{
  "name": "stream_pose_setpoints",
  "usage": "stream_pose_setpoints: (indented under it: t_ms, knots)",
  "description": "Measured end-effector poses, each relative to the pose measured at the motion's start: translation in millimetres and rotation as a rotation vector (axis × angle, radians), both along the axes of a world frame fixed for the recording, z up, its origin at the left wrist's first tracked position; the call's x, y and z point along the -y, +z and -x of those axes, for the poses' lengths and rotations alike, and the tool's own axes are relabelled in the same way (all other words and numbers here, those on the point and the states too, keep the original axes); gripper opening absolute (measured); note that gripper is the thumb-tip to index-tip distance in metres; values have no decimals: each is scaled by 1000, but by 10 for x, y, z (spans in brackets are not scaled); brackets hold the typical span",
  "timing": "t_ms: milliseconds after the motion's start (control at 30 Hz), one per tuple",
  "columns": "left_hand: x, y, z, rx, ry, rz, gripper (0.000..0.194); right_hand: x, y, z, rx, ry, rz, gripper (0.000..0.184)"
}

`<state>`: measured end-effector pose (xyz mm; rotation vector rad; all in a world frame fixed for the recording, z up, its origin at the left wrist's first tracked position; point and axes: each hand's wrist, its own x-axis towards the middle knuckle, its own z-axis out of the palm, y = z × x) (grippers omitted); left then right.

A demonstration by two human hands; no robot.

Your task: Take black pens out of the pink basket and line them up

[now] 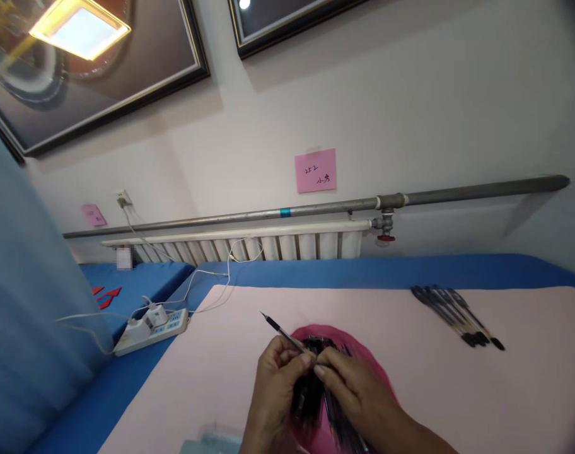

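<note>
A slim pen (284,332) with a dark grip and a bare pointed tip slants up to the left. Its barrel is pinched between the thumb and fingers of my left hand (280,378). My right hand (356,384) closes its thumb and fingertips at the pen's back end, and the fingers hide whatever part is there. Both hands are over a pink bowl (379,369). Inside the bowl are black pen parts (309,394), bunched on the left, and thin dark sticks under my right hand.
Several finished-looking pens (453,315) lie side by side on the pink sheet (458,391) at right. A white power strip (150,331) with plugged-in chargers sits at left, cables trailing. A light blue object (212,443) shows at the bottom edge. Behind the blue table runs a radiator (287,246).
</note>
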<state>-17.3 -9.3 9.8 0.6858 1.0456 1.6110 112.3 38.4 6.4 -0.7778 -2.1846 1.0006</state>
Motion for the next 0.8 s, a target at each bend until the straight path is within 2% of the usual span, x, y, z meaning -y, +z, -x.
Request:
stream_pose_setpoints:
  t_ms: [100,167,267,333,400,467,533,667,800]
  knots:
    - [21,41,3,-42,-12,22,15,25,17,21,-33,-27,32,14]
    - [32,56,-1,-89,-50,57,13,40,16,27,-26,-60,-14,4]
    - [54,85,45,-185,-78,88,16,36,39,16,-14,-74,-76,9]
    - [73,112,141,-241,13,94,25,5,78,-5,-43,-89,-38,13]
    - [88,128,274,-298,188,121,33,-45,125,-35,-99,-130,26,14]
    - [94,117,395,-419,320,185,28,-97,159,-66,-164,-179,87,16]
    - [88,79,463,-576,354,236,19,-135,175,-89,-222,-212,163,17]
    - [60,-15,429,-969,245,281,10,-153,173,-102,-306,-228,309,16]
    - [38,-57,339,-1333,111,317,24,-149,172,-98,-320,-223,347,16]
